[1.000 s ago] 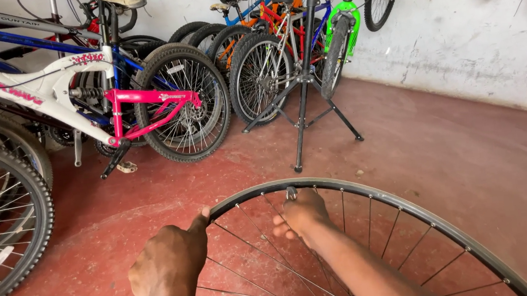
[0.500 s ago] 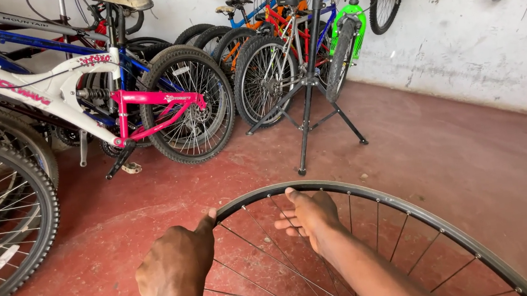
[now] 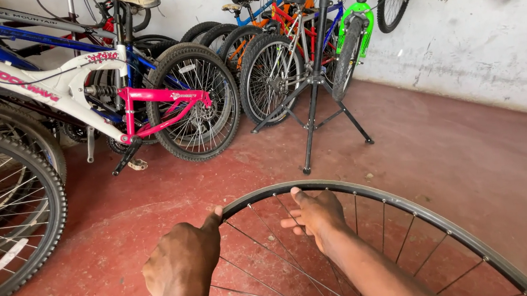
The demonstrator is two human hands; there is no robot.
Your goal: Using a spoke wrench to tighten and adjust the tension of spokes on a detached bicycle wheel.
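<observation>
1. the person holds a bare bicycle wheel rim (image 3: 413, 207), with no tyre on it, upright in front of them; its top arc is in view and the hub is cut off at the lower edge.
2. the left hand (image 3: 181, 267) is curled shut on the rim's upper left arc, thumb laid along the top edge.
3. the right hand (image 3: 313, 214) sits inside the rim near the top, fingers loosely bent among the spokes (image 3: 275, 258), thumb touching the rim's inner edge; whether it pinches a spoke i cannot tell.
4. the step in hand looks like a check of spokes or rim by feel; the next move would probably call for turning the rim a little with the left hand while the right takes the following spoke.
5. behind stand a repair stand (image 3: 315, 84) and a white-and-pink mountain bike (image 3: 74, 89) on the red floor (image 3: 458, 140).
</observation>
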